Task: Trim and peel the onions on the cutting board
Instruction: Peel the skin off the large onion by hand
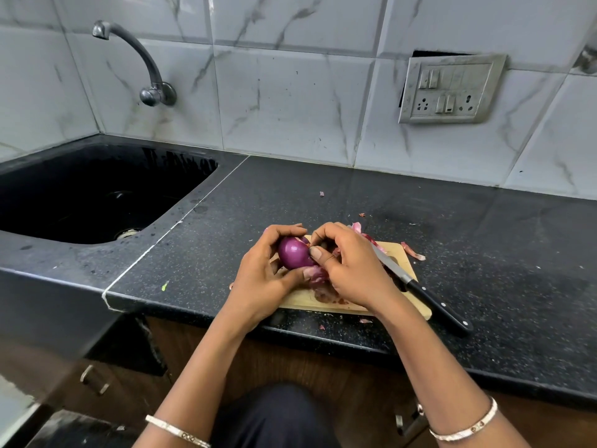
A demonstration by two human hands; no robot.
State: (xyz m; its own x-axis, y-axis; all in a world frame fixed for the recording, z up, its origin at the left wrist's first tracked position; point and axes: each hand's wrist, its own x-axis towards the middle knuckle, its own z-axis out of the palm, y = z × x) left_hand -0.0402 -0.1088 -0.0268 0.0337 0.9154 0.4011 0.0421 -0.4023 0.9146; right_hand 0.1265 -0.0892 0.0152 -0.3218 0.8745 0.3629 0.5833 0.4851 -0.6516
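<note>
A glossy purple onion (293,254) is held just above the wooden cutting board (397,253). My left hand (263,276) grips it from the left, fingers curled over its top and thumb under it. My right hand (349,263) has its thumb against the onion's right side and its fingertips pinching at the skin near the top. Loose pink peels (318,275) hang below the onion and lie on the board under my hands. A black-handled knife (420,287) lies on the board's right side, blade pointing away, handle overhanging the near edge.
The board sits near the front edge of a black speckled counter (484,240). More peel scraps (413,252) lie beside the board's far right corner. A black sink (97,195) with a wall tap (142,59) is at the left. A switch socket plate (452,88) is on the tiled wall.
</note>
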